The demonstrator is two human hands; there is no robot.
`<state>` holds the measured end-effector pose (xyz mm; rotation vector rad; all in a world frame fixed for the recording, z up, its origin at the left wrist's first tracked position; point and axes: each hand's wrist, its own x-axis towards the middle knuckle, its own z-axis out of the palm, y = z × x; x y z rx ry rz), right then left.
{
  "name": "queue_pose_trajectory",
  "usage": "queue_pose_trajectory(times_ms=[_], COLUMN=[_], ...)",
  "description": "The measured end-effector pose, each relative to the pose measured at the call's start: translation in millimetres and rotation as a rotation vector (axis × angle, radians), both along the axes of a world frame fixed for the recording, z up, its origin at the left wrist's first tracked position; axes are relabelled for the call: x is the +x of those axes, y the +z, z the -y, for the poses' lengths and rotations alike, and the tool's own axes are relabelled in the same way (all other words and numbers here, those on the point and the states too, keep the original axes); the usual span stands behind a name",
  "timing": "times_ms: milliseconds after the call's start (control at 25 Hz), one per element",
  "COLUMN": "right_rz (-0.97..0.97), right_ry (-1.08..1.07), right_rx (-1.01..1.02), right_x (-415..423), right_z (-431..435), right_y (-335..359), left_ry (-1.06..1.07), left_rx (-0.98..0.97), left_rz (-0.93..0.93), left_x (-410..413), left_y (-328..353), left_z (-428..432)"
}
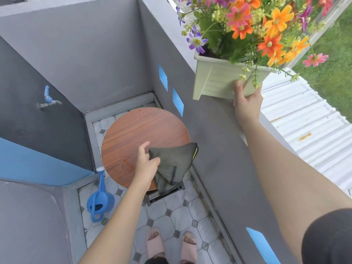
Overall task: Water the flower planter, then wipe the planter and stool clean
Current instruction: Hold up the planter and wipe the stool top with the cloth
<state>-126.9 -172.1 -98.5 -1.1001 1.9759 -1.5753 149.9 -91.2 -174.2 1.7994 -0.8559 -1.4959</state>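
The right hand [247, 100] holds the pale green planter [219, 80] by its lower front edge, with the thumb on the front and the fingers tucked under it. The planter sits up on top of the grey wall [219, 149], a bit tilted, and it is full of orange, pink and purple flowers [257, 25]. The left hand [146, 164] is closed around one corner of a dark grey cloth [173, 166]. The cloth hangs over the near right edge of the round brown stool [133, 134]. There are small wet spots on the stool top. The stool stands on the tiled floor [181, 212], close to the wall. A blue watering can [100, 202] stands on the floor just left of the stool. A tap [47, 100] sticks out of the wall on the left. Two feet in pink slippers [171, 246] are at the bottom.
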Motion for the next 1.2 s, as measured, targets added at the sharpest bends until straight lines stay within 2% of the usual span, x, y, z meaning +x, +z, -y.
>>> queue_pose_trajectory(times_ms=[160, 280, 400, 440, 560, 640, 680, 720, 800, 840, 880, 1040, 1200], right_rz=[0.004, 0.004, -0.006, -0.002, 0.015, 0.012, 0.004, -0.004, -0.003, -0.003, -0.003, 0.0, -0.007], right_ry=[-0.001, 0.008, 0.027, 0.032, 0.043, 0.042, 0.038, 0.038, 0.037, 0.038, 0.042, 0.043, 0.034], right_rx=[0.004, -0.005, -0.008, -0.006, -0.007, -0.008, -0.005, -0.006, -0.013, -0.016, -0.018, -0.013, -0.01], right_x=[-2, -4, -3, -3, -4, -5, -5, -4, -2, -1, 0, -1, -3], right_z=[2, 2, 1, 1, 0, 0, 0, 0, -1, -2, -2, 0, 0], right_y=[-1, -2, -1, -1, -1, -2, -2, -1, 2, 3, 4, 3, 0], left_ry=[-0.079, 0.068, 0.031, -0.032, -0.266, -0.469, -0.662, -0.908, -1.345, -1.453, -1.47, -1.355, -1.072], left_rx=[-0.103, -0.192, -0.259, -0.291, -0.462, -0.777, -0.941, -1.026, -0.963, -0.872, -0.835, -0.701, -0.478], left_rz=[0.219, 0.157, 0.303, 0.39, 0.814, 0.884, 0.856, 0.835, 0.879, 0.931, 0.974, 1.025, 1.17], left_x=[13, 19, 25, 26, 18, 6, 1, -3, 0, 7, 15, 36, 48], left_y=[-6, -7, -8, -7, 4, 10, 10, 7, -5, -14, -23, -36, -30], left_z=[-2, -7, -12, -15, -17, -10, -6, -3, 0, 1, 0, -1, 18])
